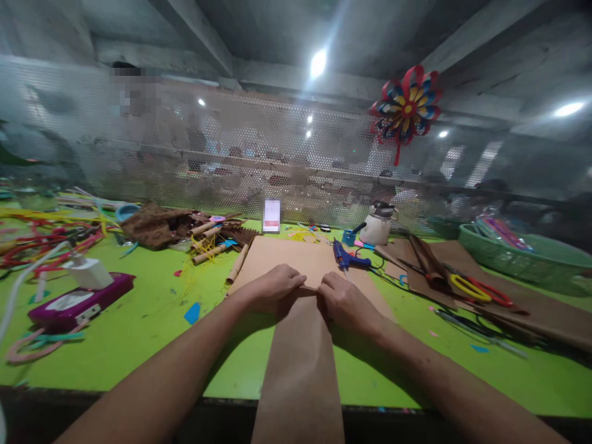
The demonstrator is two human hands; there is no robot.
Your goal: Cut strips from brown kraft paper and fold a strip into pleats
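Green worktable (161, 333), left to right: purple power strip (69, 311); left hand (276, 283) and right hand (345, 302), slightly apart, fingers closed on the far end of the brown paper strip (300, 364), at the tan sheet (272, 253); blue glue gun (352, 259). Apparent step: edge alignment or folding. Next move likely calls for even fingertip pressure.

A flat, light-brown sheet (289, 256) lies on the green bench (161, 333), its surface plain. A long, darker brown paper strip (300, 370), faintly creased, runs from the sheet's near edge past the bench's front, its lower end out of view.
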